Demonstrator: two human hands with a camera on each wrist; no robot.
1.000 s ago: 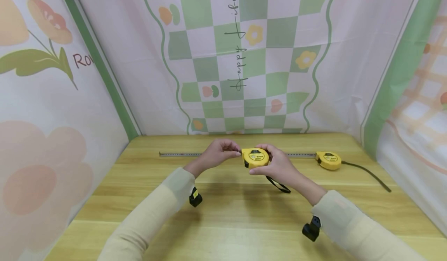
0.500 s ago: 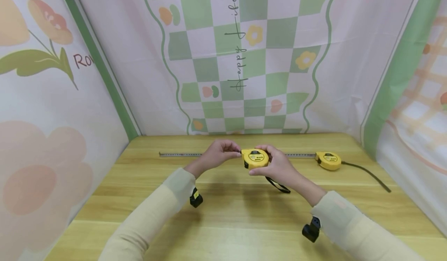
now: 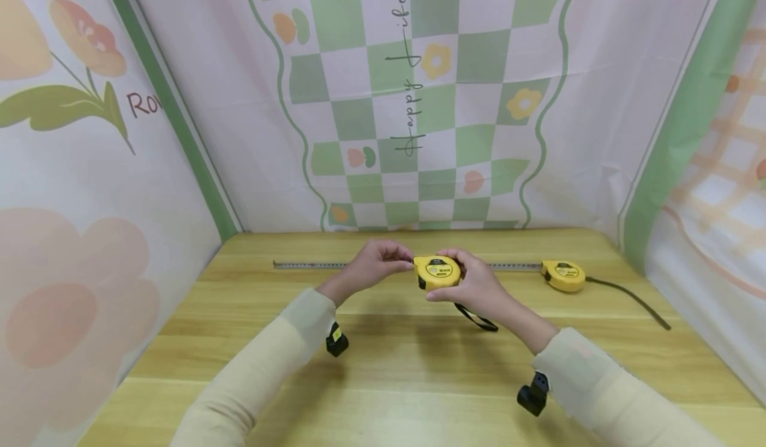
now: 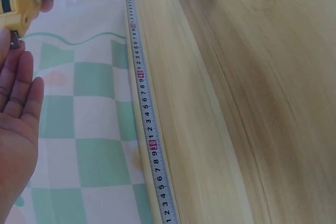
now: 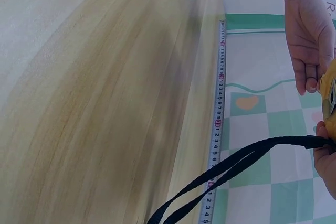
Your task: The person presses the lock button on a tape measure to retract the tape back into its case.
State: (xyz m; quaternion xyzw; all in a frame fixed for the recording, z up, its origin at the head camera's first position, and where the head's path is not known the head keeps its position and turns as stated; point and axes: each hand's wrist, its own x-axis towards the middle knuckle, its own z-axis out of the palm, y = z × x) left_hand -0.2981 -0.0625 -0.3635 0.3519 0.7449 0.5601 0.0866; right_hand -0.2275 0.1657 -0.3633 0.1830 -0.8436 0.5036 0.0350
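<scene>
In the head view my right hand [image 3: 481, 286] grips a yellow tape measure [image 3: 439, 272] above the table, thumb below and fingers on the far side. Its black wrist strap [image 5: 231, 163] dangles in a loop. My left hand [image 3: 372, 267] pinches the small metal end hook [image 4: 14, 39] at the mouth of the case; no length of blade shows between hook and case. Behind both hands a second yellow tape measure [image 3: 564, 276] lies on the table. From it an extended blade [image 3: 308, 265] runs left, partly hidden by my hands, its numbers readable in the left wrist view.
The wooden table [image 3: 407, 380] reaches back to a checked curtain [image 3: 413, 121]. Printed fabric [image 3: 78, 254] hangs along the left side too, and more stands on the right. The second tape measure's dark strap [image 3: 631, 297] trails toward the table's right edge.
</scene>
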